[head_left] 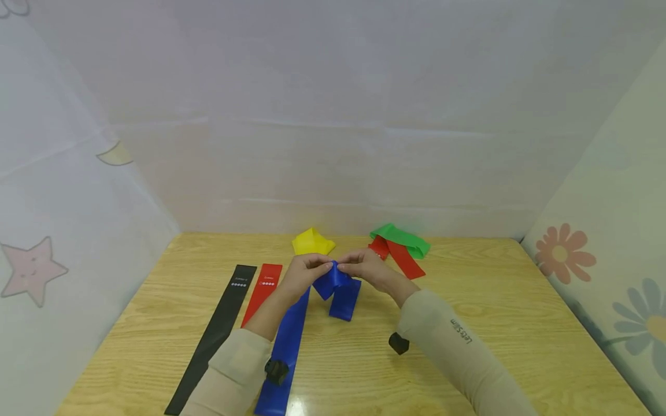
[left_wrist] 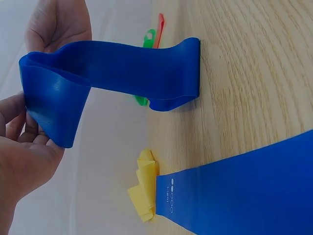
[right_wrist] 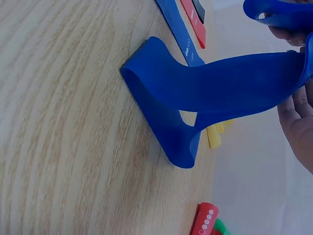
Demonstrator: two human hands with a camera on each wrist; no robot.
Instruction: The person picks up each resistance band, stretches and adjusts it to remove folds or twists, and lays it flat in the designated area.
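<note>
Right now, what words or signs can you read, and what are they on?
"LetsSlim" on the right sleeve.
Row of dots with tiny print on the flat blue band: too small to read.
Same on the black band and flat red band: too small.

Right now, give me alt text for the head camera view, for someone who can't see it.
Two hands, left hand and right hand, pinch the top of a blue band above a wooden table. Black band, red band and a second blue band lie flat at left; yellow band, another red band and green band sit behind.
</note>
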